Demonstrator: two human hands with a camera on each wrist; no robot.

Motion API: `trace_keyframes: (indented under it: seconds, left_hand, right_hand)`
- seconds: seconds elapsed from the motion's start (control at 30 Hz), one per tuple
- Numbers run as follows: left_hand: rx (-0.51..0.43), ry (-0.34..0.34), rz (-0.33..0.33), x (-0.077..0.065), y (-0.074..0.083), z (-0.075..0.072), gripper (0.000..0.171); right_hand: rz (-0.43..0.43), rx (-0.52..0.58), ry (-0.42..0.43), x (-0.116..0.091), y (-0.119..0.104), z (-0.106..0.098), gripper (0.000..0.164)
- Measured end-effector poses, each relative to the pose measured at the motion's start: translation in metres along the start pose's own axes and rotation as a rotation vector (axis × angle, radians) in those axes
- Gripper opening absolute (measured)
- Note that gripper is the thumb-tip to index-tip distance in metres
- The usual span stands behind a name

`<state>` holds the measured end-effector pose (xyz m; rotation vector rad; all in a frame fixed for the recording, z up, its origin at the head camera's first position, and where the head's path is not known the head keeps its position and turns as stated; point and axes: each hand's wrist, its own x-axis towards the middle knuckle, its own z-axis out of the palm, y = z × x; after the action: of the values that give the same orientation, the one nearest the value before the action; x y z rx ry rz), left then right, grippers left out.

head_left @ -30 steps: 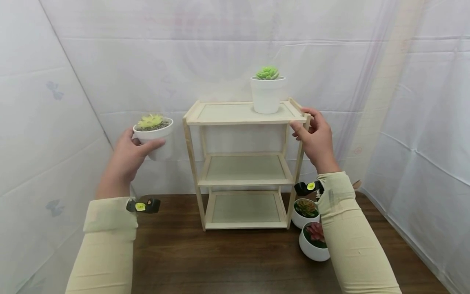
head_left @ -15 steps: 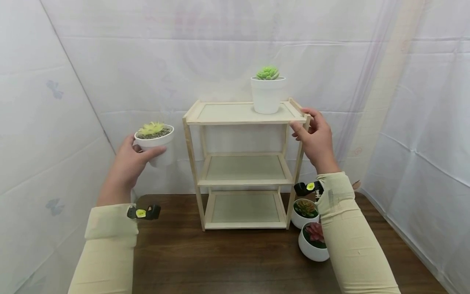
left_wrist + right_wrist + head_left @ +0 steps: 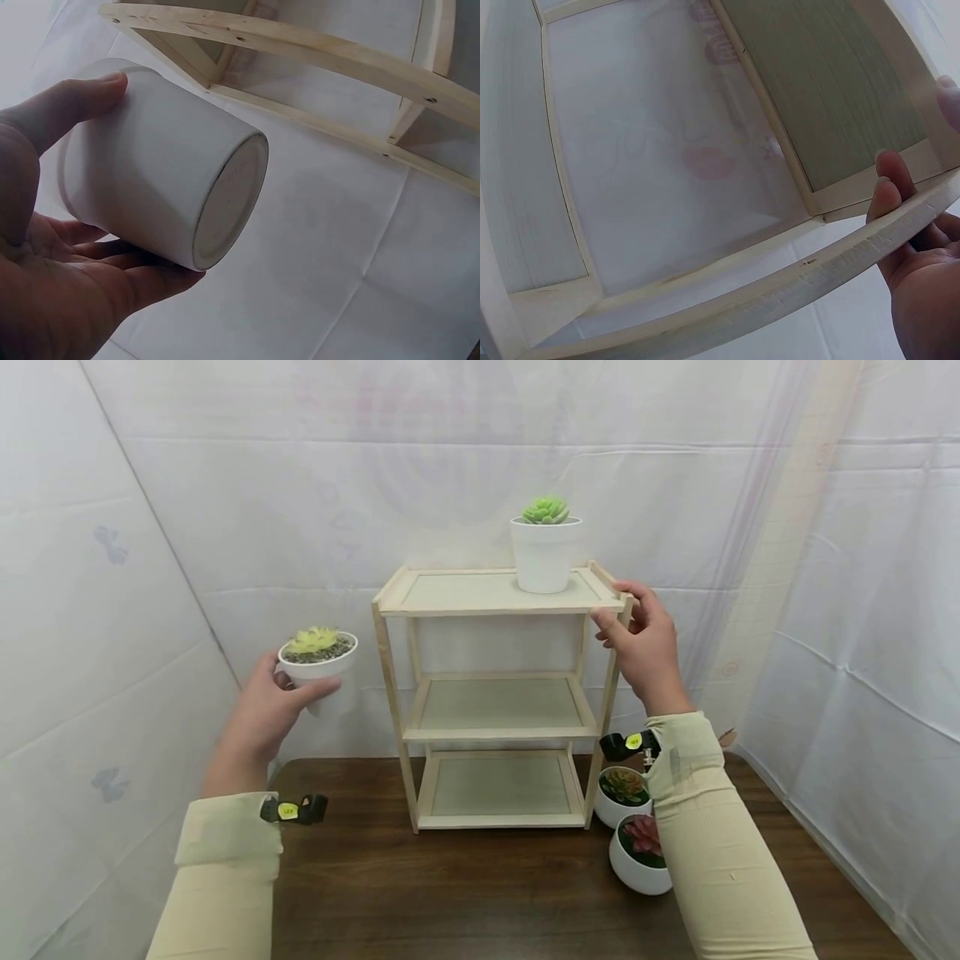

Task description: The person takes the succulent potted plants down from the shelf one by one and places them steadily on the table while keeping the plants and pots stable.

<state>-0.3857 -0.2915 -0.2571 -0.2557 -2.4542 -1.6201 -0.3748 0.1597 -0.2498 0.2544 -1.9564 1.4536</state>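
In the head view my left hand [image 3: 266, 710] grips a white pot with a yellow-green succulent [image 3: 318, 652], held in the air left of the shelf. The left wrist view shows the thumb on one side of that white pot [image 3: 150, 157] and fingers under the other, its base facing the camera. My right hand [image 3: 647, 647] holds the upper right corner of the wooden three-tier shelf [image 3: 502, 732]. Seen from the right wrist, fingers [image 3: 887, 196] curl round the shelf's post [image 3: 780, 281]. A white pot with a bright green succulent [image 3: 543, 556] stands on the top tier, toward the right.
Beside the shelf's right foot, two low white bowls stand on the dark wooden table [image 3: 450, 893]: one with an orange-green succulent [image 3: 624, 787], one with a red succulent [image 3: 641, 860], partly behind the right sleeve [image 3: 727, 835]. White sheeting [image 3: 285, 485] hangs behind and at both sides.
My left hand has come down with the yellow-green succulent pot, shifting slightly right. My right hand keeps its grip on the shelf corner, and the shelf stands as before.
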Motion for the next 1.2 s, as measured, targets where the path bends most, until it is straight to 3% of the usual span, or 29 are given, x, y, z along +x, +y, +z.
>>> trace_keyframes:
  seconds: [0.27,0.5,0.97,1.2]
  left_hand:
    - [0.021,0.008,-0.021,-0.002,-0.011,0.002,0.108]
    - [-0.018,-0.005,-0.049,-0.006,-0.020,0.004,0.109]
    - [-0.044,-0.044,-0.013,-0.010,-0.035,0.006,0.109]
    - [0.045,-0.034,-0.014,-0.013,-0.041,0.006,0.107]
  right_hand:
    - [-0.005,0.006,0.005,0.000,0.000,-0.001,0.056]
    - [0.001,0.006,-0.001,0.000,0.000,-0.002,0.055]
    - [-0.010,0.011,0.003,0.000,-0.001,-0.002,0.055]
    - [-0.010,0.005,0.005,0.000,-0.001,-0.002,0.055]
